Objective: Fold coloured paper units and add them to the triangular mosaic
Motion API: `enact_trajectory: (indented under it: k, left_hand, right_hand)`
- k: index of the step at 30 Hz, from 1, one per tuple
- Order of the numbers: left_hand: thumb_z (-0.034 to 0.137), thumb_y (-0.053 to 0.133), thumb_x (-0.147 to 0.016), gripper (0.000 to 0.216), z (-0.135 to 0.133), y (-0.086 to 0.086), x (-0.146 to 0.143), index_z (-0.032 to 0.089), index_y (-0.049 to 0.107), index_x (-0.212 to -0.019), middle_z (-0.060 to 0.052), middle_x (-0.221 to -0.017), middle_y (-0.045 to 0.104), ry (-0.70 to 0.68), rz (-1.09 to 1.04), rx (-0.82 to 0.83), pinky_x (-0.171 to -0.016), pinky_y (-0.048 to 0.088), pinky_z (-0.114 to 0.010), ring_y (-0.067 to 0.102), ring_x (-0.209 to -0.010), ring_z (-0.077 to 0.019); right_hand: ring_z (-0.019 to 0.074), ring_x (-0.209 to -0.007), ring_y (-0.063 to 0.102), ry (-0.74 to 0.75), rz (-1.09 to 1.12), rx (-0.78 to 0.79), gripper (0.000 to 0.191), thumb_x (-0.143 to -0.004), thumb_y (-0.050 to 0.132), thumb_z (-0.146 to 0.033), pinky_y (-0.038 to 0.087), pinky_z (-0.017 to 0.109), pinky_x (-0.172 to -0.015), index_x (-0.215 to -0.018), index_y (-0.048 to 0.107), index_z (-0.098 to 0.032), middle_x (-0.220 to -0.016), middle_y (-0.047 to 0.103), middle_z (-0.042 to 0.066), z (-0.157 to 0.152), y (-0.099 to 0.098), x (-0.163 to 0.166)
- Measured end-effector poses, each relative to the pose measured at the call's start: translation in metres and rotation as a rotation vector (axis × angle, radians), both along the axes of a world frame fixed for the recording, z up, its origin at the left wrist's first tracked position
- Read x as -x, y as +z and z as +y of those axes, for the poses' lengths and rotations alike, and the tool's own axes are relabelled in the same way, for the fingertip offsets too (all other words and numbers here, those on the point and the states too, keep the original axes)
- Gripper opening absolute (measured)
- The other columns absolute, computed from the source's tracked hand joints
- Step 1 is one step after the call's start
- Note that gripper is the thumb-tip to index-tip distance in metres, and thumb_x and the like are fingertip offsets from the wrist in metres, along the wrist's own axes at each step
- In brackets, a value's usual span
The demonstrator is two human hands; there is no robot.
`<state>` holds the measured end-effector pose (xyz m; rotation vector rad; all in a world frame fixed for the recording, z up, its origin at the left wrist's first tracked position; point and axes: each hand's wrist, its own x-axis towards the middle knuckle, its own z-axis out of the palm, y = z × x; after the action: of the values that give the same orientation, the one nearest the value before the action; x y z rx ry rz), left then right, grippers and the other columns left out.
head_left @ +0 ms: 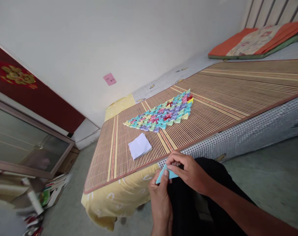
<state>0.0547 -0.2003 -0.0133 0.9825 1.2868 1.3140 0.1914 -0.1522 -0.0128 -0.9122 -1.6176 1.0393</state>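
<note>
A small light-blue piece of folded paper (172, 174), roughly triangular, is held above my lap near the bed's edge. My left hand (161, 185) pinches its left end, thumb on top. From the right, my right hand (184, 167) grips the upper part of the same paper with thumb and fingers. On the bamboo mat ahead lies a stack of white square paper (139, 146). Beyond it, many small folded paper pieces (161, 113) in blue, yellow, pink, purple and red stand in rows that form a long triangle.
The bamboo mat (225, 88) covers a bed with checked and yellow cloth (119, 200) hanging at its side. A folded orange quilt (259, 41) lies far right. At left stand a glass-fronted cabinet (28, 141) and floor clutter. A pink note (109, 79) is on the wall.
</note>
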Motion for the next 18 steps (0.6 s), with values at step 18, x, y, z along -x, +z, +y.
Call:
enact_trajectory:
  k: [18]
  left_hand:
    - [0.034, 0.086, -0.072, 0.024, 0.004, -0.004, 0.001, 0.018, 0.074, -0.084, -0.002, -0.082, 0.072, 0.114, -0.317, 0.032, -0.083, 0.047, -0.029, 0.064, -0.084, -0.0179]
  right_hand:
    - [0.0166, -0.067, 0.056, 0.107, 0.163, 0.261, 0.028, -0.089, 0.066, -0.041, 0.042, 0.029, -0.065, -0.075, 0.061, -0.017, -0.067, 0.059, 0.000, 0.002, -0.004, 0.000]
